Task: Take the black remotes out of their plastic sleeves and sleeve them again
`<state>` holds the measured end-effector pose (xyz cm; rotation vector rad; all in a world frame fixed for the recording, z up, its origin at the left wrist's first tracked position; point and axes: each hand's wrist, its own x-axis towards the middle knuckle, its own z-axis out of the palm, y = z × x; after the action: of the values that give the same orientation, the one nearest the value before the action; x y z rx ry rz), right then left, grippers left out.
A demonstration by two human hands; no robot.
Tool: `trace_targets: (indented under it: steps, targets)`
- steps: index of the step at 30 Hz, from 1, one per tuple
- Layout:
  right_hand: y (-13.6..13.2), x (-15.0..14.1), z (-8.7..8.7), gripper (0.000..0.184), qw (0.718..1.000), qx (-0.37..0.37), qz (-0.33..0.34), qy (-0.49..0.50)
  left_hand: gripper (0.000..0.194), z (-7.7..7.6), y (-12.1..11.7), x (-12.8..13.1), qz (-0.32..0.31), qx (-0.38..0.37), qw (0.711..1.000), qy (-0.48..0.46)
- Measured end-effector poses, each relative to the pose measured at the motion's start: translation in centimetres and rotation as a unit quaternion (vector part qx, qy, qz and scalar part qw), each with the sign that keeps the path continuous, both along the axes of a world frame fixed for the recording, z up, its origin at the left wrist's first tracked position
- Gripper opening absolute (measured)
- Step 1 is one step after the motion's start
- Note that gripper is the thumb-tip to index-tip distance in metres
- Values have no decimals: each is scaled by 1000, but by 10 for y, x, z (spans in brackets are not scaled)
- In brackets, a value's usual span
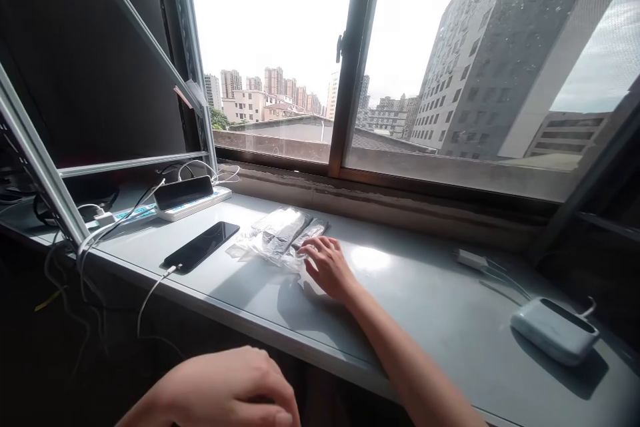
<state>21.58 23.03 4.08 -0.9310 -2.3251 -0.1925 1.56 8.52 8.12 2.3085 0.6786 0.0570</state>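
Observation:
My right hand (pixel 327 265) reaches over the table with its fingers apart and slightly bent. Its fingertips are at the near right edge of several clear plastic packets (pixel 286 230), which are crinkled and shiny; whether they touch the plastic is hard to tell. Grey or silvery contents show through the wrapping. Low in the view, my left hand (pixel 240 383) hangs in front of the table edge, bent at the wrist with its fingers curled downward. The lower frame edge cuts off its fingertips, so anything in them is hidden.
Left of the packets lies a black phone (pixel 203 247) with a white cable. Behind it, another phone (pixel 184 193) leans on a power strip (pixel 195 205). A grey-blue device (pixel 554 330) and a white adapter (pixel 473 259) are at right. Metal shelf posts (pixel 43 160) stand at left.

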Motion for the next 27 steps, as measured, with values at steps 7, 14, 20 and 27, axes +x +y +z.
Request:
trace_targets:
  steps: [7,14,20,27]
  targets:
    - [10,9,-4,20,994,-22,-101,28,39,57,125,8,163,72,975,-136]
    - [13,15,-4,24,978,-82,-190,32,30,16,267,20,419,193,884,-73]
    - [16,17,-6,29,959,-147,-241,5,32,-20,283,29,482,229,845,-42]
    - [22,13,-13,32,956,-184,-221,-48,36,-27,269,36,425,342,831,106]
